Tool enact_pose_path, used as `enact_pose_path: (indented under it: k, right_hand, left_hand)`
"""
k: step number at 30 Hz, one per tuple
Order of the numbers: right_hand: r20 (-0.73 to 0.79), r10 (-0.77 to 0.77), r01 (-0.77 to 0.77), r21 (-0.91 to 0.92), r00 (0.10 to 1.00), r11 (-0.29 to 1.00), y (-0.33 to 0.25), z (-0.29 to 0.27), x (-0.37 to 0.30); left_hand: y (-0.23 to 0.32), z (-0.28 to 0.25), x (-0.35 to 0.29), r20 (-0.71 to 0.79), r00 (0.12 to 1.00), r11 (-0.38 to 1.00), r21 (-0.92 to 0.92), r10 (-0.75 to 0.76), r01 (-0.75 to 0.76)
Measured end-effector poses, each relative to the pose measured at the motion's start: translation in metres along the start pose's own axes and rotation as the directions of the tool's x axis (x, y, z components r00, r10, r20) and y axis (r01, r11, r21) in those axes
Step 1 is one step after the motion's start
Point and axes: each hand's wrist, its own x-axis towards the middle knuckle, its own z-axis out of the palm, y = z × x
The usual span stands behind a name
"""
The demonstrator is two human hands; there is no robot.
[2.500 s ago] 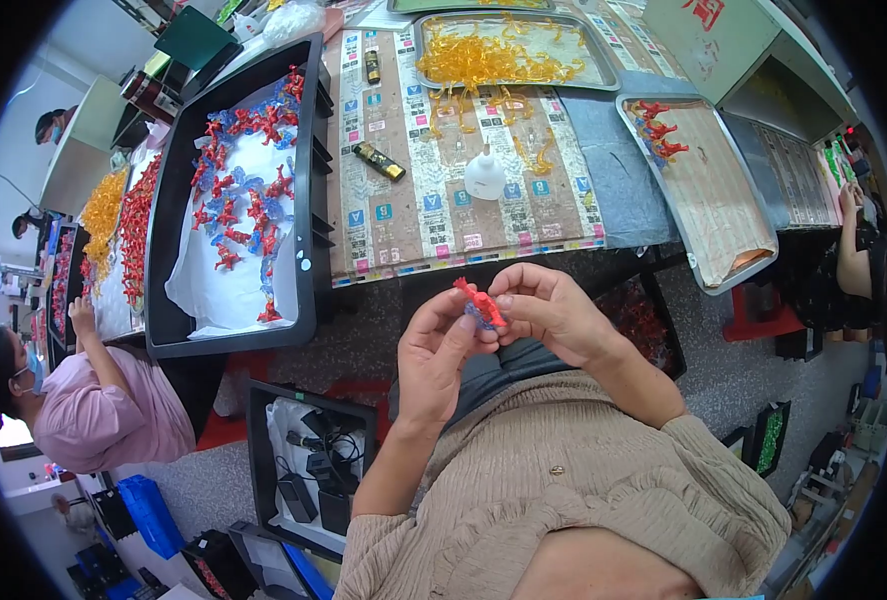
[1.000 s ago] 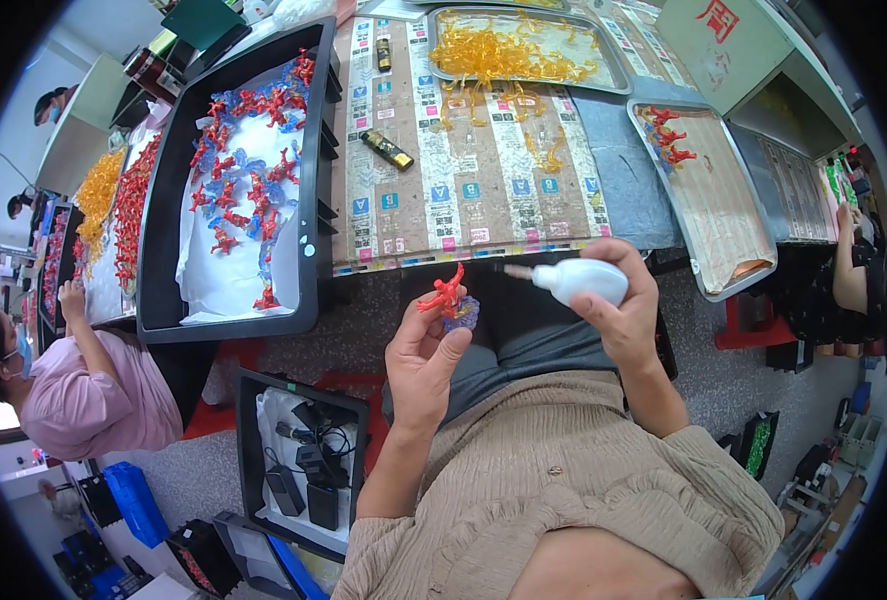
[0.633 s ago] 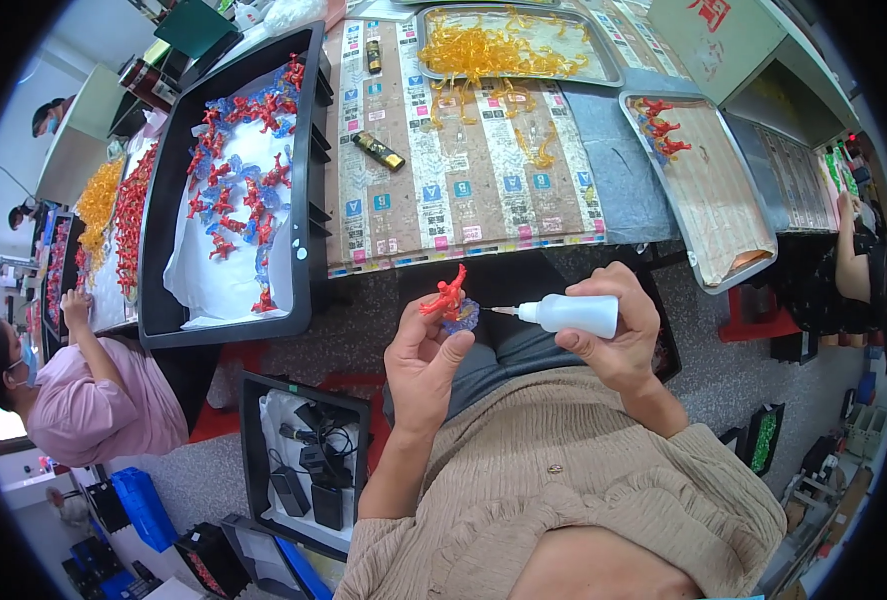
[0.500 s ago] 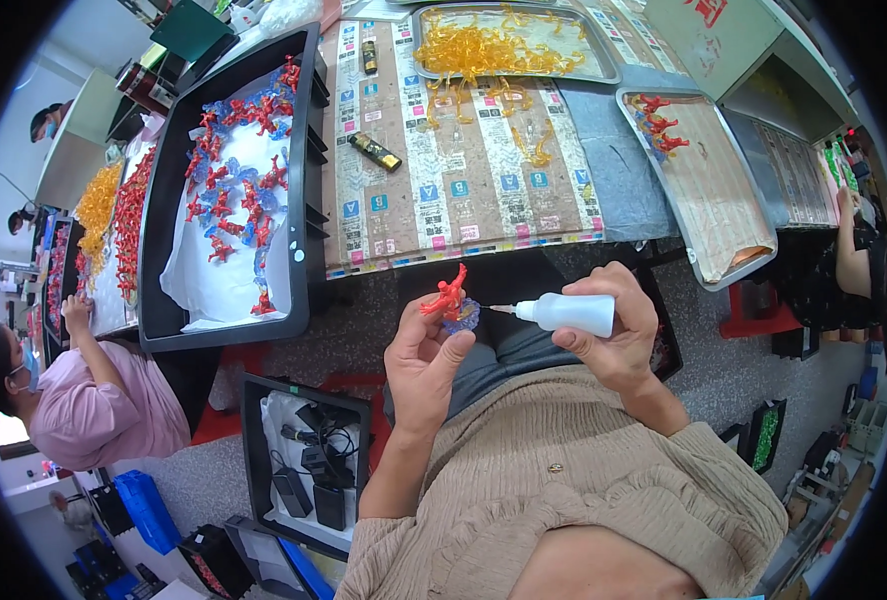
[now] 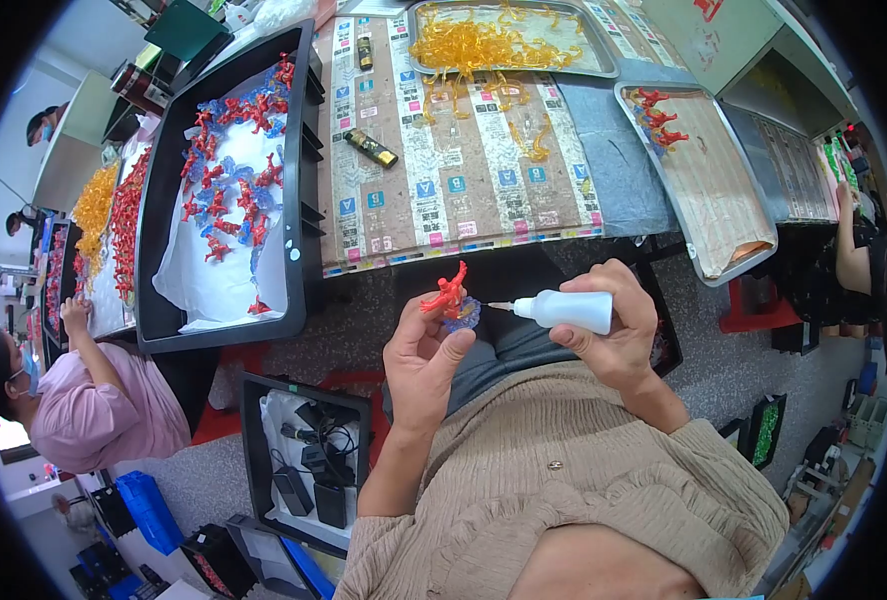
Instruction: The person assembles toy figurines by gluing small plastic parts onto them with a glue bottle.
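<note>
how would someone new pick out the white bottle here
Find the patterned table cover, then drop below its near edge to the person's right hand. The white bottle is held there, its thin tip pointing left; unlike the red-and-blue figure in the left hand, it is plain and pale.

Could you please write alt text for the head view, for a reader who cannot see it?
A person's left hand holds a small red figure with a bluish base, while the right hand points a white bottle toward it. Beyond them, a table bears yellow pieces; at left, a black tray holds many red and blue figures.
</note>
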Motion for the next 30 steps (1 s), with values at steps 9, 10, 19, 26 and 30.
enact_pose_path:
  k: [9, 10, 19, 26, 30]
  right_hand:
    - [-0.011, -0.005, 0.005, -0.001, 1.0, 1.0, -0.004, -0.001, -0.001]
    - [-0.02, 0.007, -0.006, 0.012, 1.0, 1.0, -0.004, -0.002, -0.002]
    - [-0.041, 0.014, -0.012, 0.041, 0.999, 0.999, -0.008, 0.002, -0.004]
    - [-0.03, 0.002, -0.001, 0.036, 1.0, 0.999, -0.006, 0.004, -0.004]
    - [-0.022, 0.022, -0.022, 0.035, 1.0, 0.999, -0.004, 0.005, -0.004]
  left_hand:
    - [-0.005, -0.003, -0.001, -0.007, 1.0, 0.999, -0.018, 0.026, -0.026]
    - [-0.005, -0.002, -0.001, -0.011, 1.0, 0.999, -0.037, 0.022, -0.022]
    - [-0.003, 0.006, -0.005, -0.004, 0.995, 0.987, -0.129, -0.097, 0.096]
    - [-0.002, 0.008, -0.006, -0.006, 0.989, 0.979, -0.142, -0.149, 0.146]
    - [-0.003, 0.008, -0.005, 0.005, 0.988, 0.98, -0.131, -0.153, 0.153]
